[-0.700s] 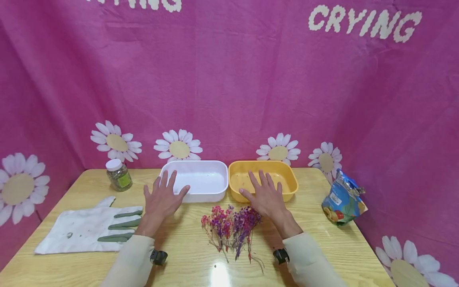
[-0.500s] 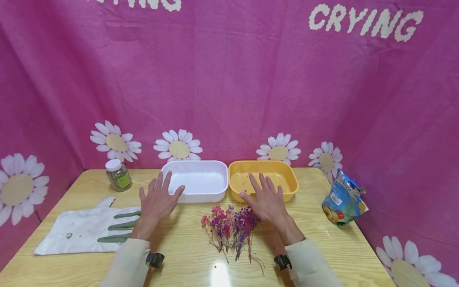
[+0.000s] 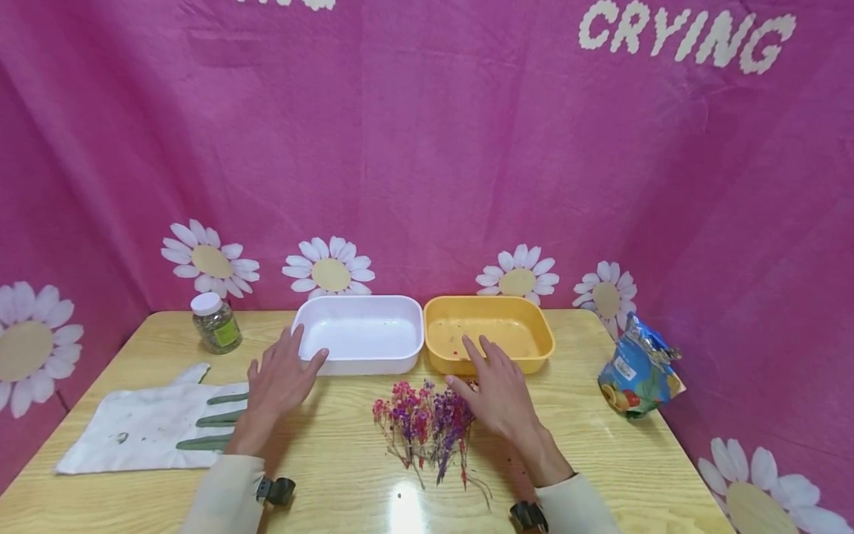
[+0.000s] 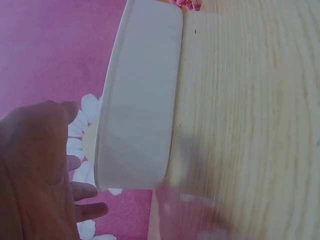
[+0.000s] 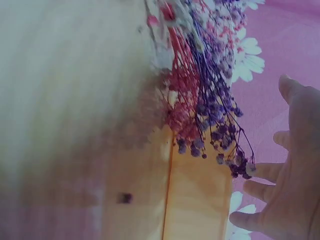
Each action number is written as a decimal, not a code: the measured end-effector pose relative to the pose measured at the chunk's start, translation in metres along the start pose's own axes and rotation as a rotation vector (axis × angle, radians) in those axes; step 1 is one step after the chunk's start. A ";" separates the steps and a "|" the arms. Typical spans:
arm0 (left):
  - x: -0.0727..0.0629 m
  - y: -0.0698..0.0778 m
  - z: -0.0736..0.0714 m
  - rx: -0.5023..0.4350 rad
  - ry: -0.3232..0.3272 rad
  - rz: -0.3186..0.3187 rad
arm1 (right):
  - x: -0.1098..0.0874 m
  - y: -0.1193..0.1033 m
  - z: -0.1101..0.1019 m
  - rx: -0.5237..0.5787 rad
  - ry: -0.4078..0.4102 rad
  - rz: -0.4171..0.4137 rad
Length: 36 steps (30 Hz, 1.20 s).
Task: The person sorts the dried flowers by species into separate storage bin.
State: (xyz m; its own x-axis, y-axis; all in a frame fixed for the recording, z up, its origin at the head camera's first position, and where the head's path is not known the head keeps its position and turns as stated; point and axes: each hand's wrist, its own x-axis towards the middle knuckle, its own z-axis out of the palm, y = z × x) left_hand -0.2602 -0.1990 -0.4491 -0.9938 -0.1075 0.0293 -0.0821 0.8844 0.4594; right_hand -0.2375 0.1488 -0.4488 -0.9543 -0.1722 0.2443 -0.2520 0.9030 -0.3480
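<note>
My left hand [image 3: 280,380] is spread with nothing in it, over the front left corner of a white plastic basin [image 3: 356,366]. In the left wrist view its fingers [image 4: 82,192] lie apart beside the basin's wall. Fingers extended, my right hand [image 3: 502,393] hovers in front of a yellow plastic basin [image 3: 537,363]. Just left of it lie dried flowers, a pink bunch [image 3: 408,408] and a purple bunch [image 3: 450,423], stems pointing toward me. In the right wrist view the purple flower heads [image 5: 215,110] hang near the right fingertips.
On the left lie a white work glove [image 3: 147,426] with green-striped fingers and, behind it, a lidded jar [image 3: 219,326]. A crumpled blue snack bag [image 3: 634,374] stands at the right edge. A pink curtain [image 3: 427,148] hangs behind the wooden table [image 3: 347,475].
My left hand has drawn back and to the left, off the white basin's inside. My right hand has pulled back slightly toward me. The flowers and basins have not moved.
</note>
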 end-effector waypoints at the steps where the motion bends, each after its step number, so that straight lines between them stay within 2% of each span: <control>1: 0.000 0.000 0.000 -0.002 -0.002 0.006 | -0.003 0.000 0.000 0.009 0.009 -0.002; 6: -0.001 0.000 -0.002 -0.040 -0.025 0.017 | -0.015 -0.003 0.001 0.040 0.051 0.001; 13: 0.002 -0.002 -0.004 -0.123 -0.045 -0.017 | -0.030 -0.008 -0.001 0.084 0.122 -0.015; 17: 0.001 -0.004 -0.004 -0.161 -0.067 -0.024 | -0.037 -0.010 -0.001 0.113 0.134 -0.019; 23: -0.002 -0.006 -0.003 -0.200 -0.099 -0.051 | -0.047 -0.012 0.001 0.161 0.116 0.035; 30: -0.001 -0.006 0.000 -0.221 -0.102 -0.053 | -0.057 -0.011 0.000 0.186 0.181 0.073; 36: 0.000 -0.006 0.003 -0.223 -0.102 -0.062 | -0.063 -0.009 0.000 0.224 0.085 0.123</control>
State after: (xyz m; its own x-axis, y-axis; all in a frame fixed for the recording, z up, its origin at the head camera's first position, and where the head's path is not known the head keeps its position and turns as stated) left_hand -0.2599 -0.2030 -0.4548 -0.9907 -0.1020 -0.0901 -0.1361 0.7543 0.6423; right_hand -0.1750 0.1511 -0.4607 -0.9653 -0.0240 0.2599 -0.1733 0.8037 -0.5693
